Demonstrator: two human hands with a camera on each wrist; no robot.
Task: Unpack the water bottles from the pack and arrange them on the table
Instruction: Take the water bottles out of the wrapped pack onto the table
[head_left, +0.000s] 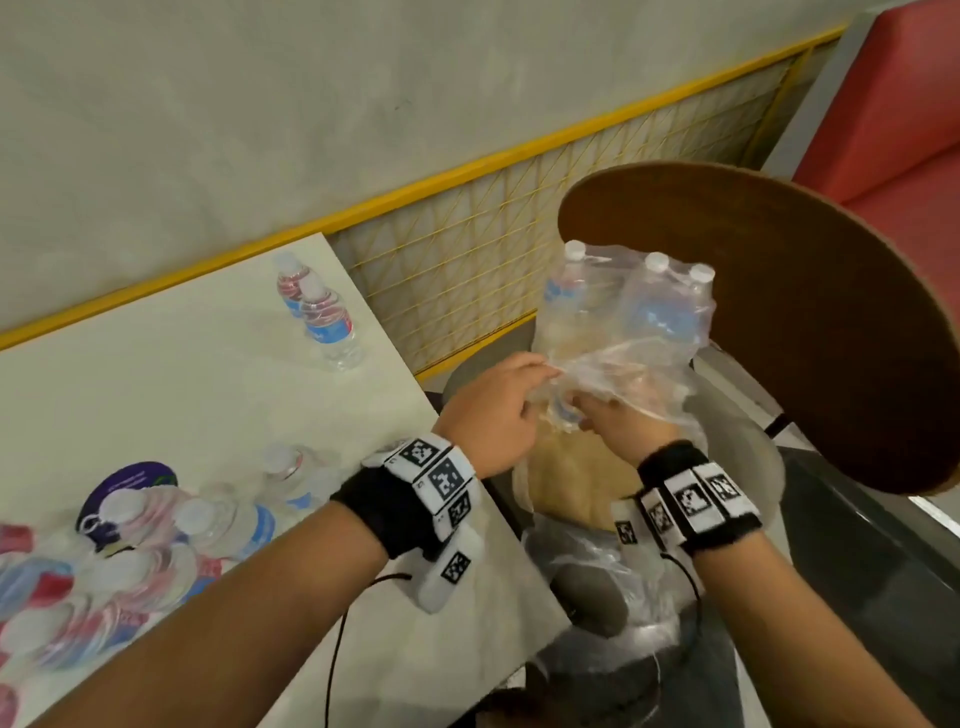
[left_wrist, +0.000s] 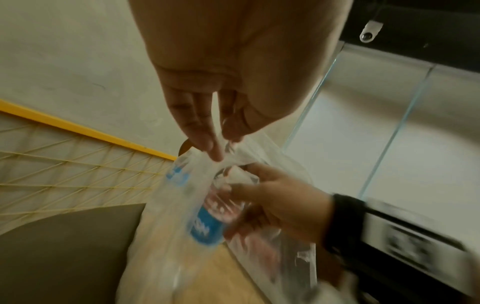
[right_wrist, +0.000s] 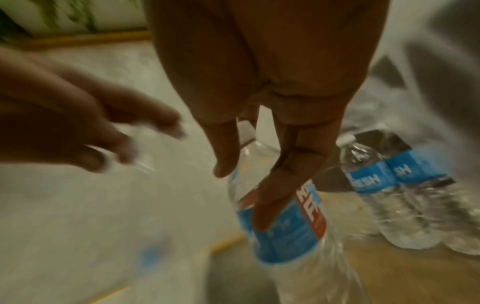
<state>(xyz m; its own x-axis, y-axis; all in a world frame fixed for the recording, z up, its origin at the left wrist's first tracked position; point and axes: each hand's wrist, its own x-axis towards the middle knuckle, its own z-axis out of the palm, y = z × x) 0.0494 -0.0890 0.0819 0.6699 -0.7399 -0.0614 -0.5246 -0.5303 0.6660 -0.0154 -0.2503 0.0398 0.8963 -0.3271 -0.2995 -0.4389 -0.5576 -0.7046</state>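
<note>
A pale concrete wall runs behind a yellow-framed mesh railing (head_left: 467, 249), and a white table (head_left: 197, 374) sits against it on the left. To the right of the table stands a wooden chair (head_left: 779, 322) with a round back, and on its seat is the plastic pack (head_left: 639, 332), its clear wrap torn and crumpled. Three capped bottles stand upright inside the wrap, near the chair back.

The left hand (head_left: 491, 415) pinches a bit of the loose wrap between thumb and fingertips and holds it stretched, as the left wrist view shows plainly. The right hand (head_left: 623, 421) reaches in under the film; its fingers lie along the side of a bottle (right_wrist: 280, 216) with a blue and red label. The thumb sits on the other side of that bottle, so the hand looks closed around it, though the picture is blurred.

Two bottles (head_left: 322, 312) stand close together at the far edge of the table. A larger cluster of bottles (head_left: 130, 561) crowds its near left corner, partly covering a round purple card (head_left: 130, 483).
</note>
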